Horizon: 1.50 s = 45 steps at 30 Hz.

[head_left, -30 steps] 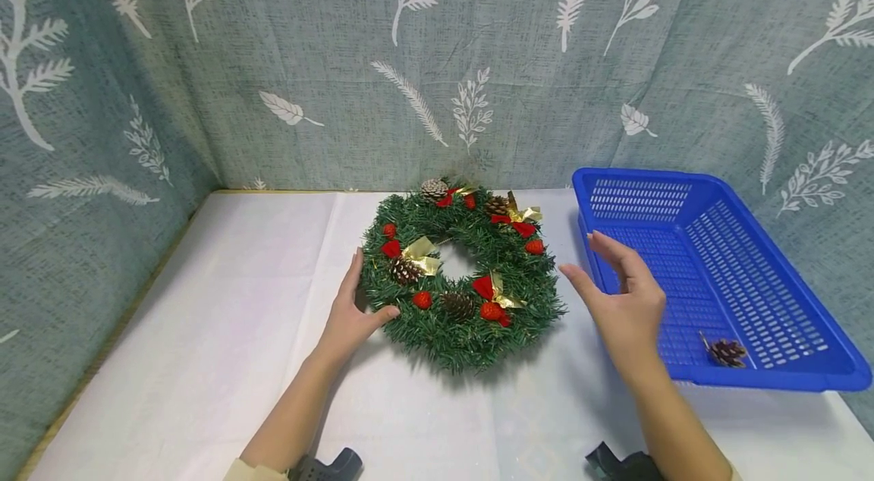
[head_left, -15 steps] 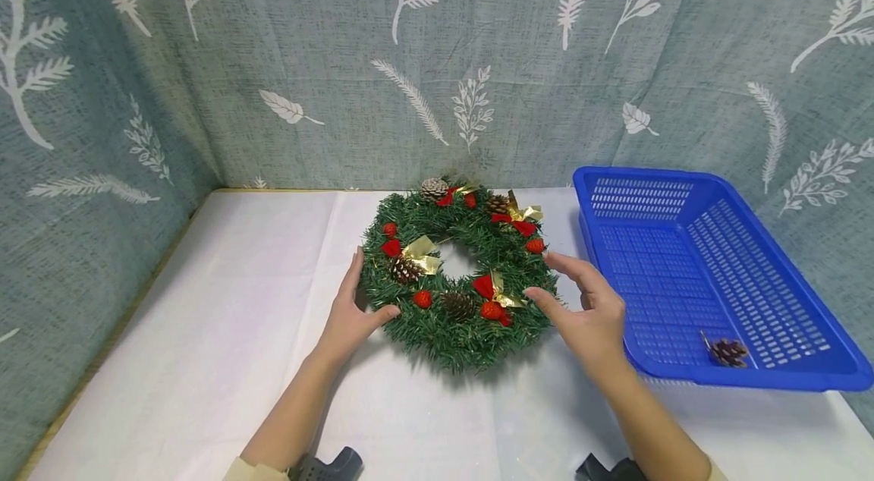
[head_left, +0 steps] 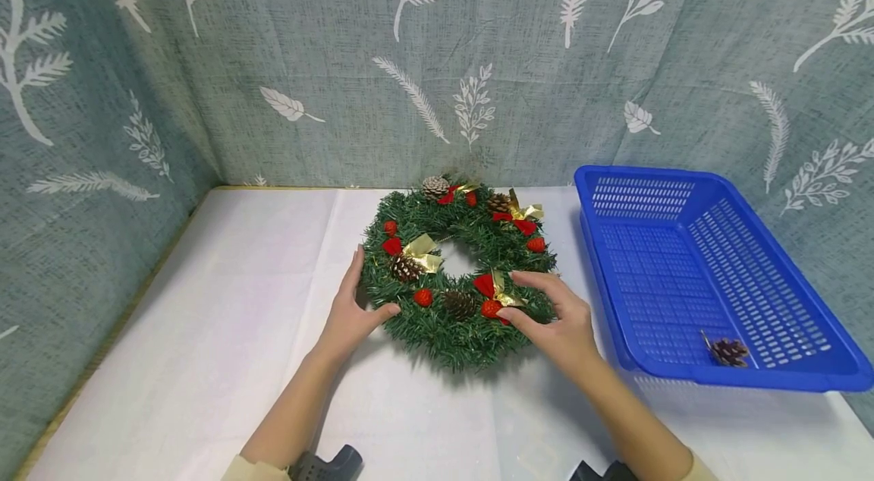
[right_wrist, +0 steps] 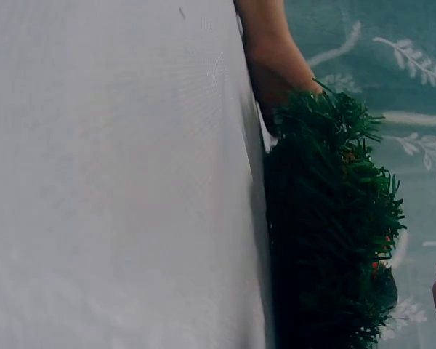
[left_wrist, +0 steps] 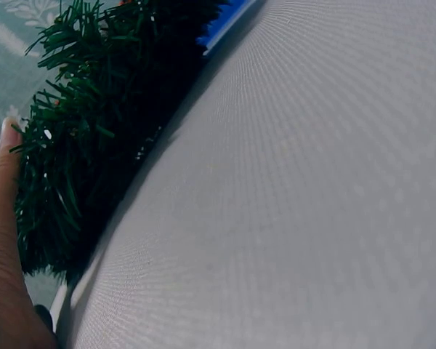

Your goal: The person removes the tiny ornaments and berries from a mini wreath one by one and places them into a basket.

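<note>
A green tinsel wreath (head_left: 454,344) lies on the white cloth, trimmed with pinecones, red berries and red-and-gold bows. My left hand (head_left: 350,325) holds its left edge, thumb over the top and fingers along the outer side. In the left wrist view a digit (left_wrist: 1,196) of this hand lies against the green needles. Over the front right of the wreath is my right hand (head_left: 563,322), its thumb and index finger spread on either side of a bow (head_left: 484,285) and a red berry (head_left: 490,308). A dark pinecone (head_left: 460,304) sits just left of that berry.
A blue perforated basket (head_left: 665,373) stands at the right, holding one loose pinecone (head_left: 727,352) in its near corner. Behind the table hangs a grey-green curtain (head_left: 307,139) with white leaf prints. White cloth (head_left: 225,314) covers the table.
My right hand has moved left from beside the basket to over the bow on the wreath's front right. The left hand and the wreath have stayed in place.
</note>
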{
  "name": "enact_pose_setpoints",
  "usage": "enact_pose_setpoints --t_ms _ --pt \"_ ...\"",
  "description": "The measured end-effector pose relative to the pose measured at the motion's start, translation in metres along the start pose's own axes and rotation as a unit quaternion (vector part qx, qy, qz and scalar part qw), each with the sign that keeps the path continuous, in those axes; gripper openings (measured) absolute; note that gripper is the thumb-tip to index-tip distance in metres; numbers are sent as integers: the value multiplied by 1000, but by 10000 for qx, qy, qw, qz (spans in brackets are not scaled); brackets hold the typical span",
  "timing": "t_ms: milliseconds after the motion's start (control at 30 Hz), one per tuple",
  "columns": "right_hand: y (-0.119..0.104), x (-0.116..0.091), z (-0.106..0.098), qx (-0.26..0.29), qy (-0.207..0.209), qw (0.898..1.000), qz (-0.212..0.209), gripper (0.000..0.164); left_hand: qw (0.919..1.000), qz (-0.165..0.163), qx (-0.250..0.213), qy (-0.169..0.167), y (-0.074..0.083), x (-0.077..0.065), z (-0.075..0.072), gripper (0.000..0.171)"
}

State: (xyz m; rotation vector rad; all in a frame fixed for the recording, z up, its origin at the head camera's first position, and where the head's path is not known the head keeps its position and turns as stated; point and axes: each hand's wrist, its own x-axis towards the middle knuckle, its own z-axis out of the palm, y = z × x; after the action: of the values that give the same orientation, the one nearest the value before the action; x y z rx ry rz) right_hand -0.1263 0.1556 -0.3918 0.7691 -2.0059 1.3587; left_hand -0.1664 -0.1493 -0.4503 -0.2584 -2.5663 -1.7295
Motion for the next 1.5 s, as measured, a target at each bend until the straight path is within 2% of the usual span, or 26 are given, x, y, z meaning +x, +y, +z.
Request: enact_pose_setpoints --t_ms 233,400,567,867,1100,1333,1500 --pt "9 -9 5 585 -388 9969 358 49 10000 5 45 -5 0 0 0 112" --pt "11 -12 12 254 -496 9963 650 47 10000 -22 76 -47 2 -1 -2 115" --pt "12 -16 19 -65 -584 9956 730 44 9998 -34 159 -66 1 1 -4 116" --pt "21 -20 18 -195 -858 9900 1104 43 10000 -27 68 -53 1 0 -3 113" --pt "25 -20 17 -447 -978 9911 780 41 9999 -23 78 -79 0 1 -1 111" --pt "28 -20 18 -343 -772 9955 420 33 9999 -42 109 -97 -1 1 0 111" --pt "29 -20 20 -387 -597 9972 237 32 9999 -62 110 -91 -1 1 0 111"
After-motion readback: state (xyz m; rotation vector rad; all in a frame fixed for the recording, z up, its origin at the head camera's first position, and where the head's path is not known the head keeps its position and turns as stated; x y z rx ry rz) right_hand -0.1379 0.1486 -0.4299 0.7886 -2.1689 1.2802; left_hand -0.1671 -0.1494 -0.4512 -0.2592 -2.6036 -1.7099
